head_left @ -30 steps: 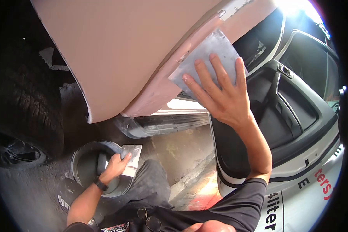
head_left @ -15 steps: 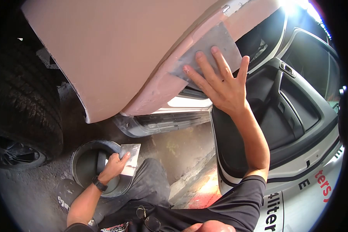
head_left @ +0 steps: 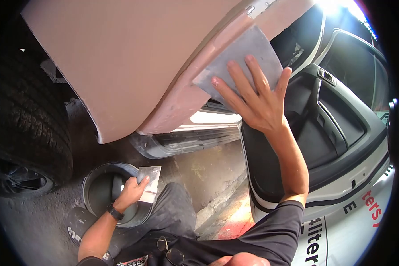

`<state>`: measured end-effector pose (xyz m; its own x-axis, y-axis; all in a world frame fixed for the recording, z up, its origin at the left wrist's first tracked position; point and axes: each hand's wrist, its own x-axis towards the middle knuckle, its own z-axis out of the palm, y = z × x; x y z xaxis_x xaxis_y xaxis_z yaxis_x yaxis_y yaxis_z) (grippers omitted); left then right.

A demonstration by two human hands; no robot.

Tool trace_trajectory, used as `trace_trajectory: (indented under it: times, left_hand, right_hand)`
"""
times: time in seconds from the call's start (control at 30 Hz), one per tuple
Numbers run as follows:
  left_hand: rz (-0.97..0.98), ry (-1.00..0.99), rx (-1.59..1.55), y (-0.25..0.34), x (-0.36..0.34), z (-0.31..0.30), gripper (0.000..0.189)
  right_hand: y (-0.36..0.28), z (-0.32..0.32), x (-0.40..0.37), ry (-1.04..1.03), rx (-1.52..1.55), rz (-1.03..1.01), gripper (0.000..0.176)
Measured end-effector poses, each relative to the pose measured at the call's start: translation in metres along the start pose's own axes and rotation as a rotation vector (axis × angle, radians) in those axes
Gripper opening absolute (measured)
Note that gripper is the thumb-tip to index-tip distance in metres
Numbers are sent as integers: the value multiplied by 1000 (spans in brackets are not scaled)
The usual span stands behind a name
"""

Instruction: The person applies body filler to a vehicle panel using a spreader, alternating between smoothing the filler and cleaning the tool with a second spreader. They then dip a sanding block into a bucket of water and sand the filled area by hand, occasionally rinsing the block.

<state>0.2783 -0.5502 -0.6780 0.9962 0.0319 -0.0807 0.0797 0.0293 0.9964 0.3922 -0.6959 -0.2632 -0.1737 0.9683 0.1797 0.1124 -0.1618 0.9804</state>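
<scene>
With the pinkish panel (head_left: 115, 57) as landmark, the grey sheet (head_left: 239, 53) lies flat across its right-hand border, long axis slanting from lower left to upper right along that border, one end overhanging. The right hand (head_left: 259, 97) rests on the sheet with its visible fingers spread apart, hiding the lower part; the thumb cannot be made out. Below the panel, the left hand (head_left: 132, 189) is clamped on a flat rectangular piece (head_left: 150, 175), grey above and pale below, its long axis running towards the person. This hand stands before the round dark bucket (head_left: 88, 197), also below the panel, covering part of its rim. Left of the panel is a treaded black tyre (head_left: 33, 102); just under its lower tip, a ribbed step board (head_left: 186, 141); to its right, a door (head_left: 297, 164) with smooth black trim. The panel looks matte, with pale blemishes along the border.
</scene>
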Motion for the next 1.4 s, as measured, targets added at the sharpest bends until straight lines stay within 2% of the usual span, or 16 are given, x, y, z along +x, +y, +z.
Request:
trace_trajectory:
  times: [0.07,0.17,0.47,0.63,0.73,0.87,0.9,0.97,1.0,1.07,1.13,1.17,1.27,1.3,1.33,1.4]
  left_hand:
    - [0,4,2,8,-3,-1,60]
    - [-26,18,-22,-25,8,7,62]
    - [19,11,-8,-10,2,2,60]
    - [25,19,-19,-3,0,3,57]
    - [-37,-10,-94,7,-1,0,54]
    - [1,-2,-322,15,-9,5,49]
    - [42,-9,-549,22,-12,10,46]
    - [222,377,-482,13,-14,29,42]
    - [240,413,-502,38,-21,30,39]
    - [279,484,-540,88,-35,30,33]
    - [305,592,-680,96,-34,36,31]
    - [329,597,-753,100,-33,34,31]
    - [212,489,-1019,110,-34,25,31]
    - [185,338,-1060,111,-35,19,32]
    - [5,194,-1150,113,-28,18,36]
    - [-221,-508,-1507,108,-20,11,36]
  right_hand:
    - [1,0,5,-2,8,-14,50]
    - [0,4,8,0,12,-12,47]
    - [7,30,-20,25,-2,-17,50]
    - [1,-5,-30,-151,1,19,46]
    - [-13,-21,-39,-100,77,115,42]
    - [-61,-47,-74,-111,662,582,51]
    - [-83,-50,-86,-34,961,767,58]
    - [-133,-60,-97,92,1410,1036,68]
    - [-156,-66,-94,136,1560,1124,72]
    - [-191,-73,-86,197,1836,1001,71]
    - [-204,-87,-72,-182,1859,851,74]
    - [-215,-84,-80,-288,1836,821,78]
    - [-222,-67,-115,-603,1195,363,81]
    - [-224,-65,-118,-539,1257,458,77]
    - [-224,-61,-121,-459,1428,644,76]
    - [-219,-57,-122,-277,1757,1033,75]
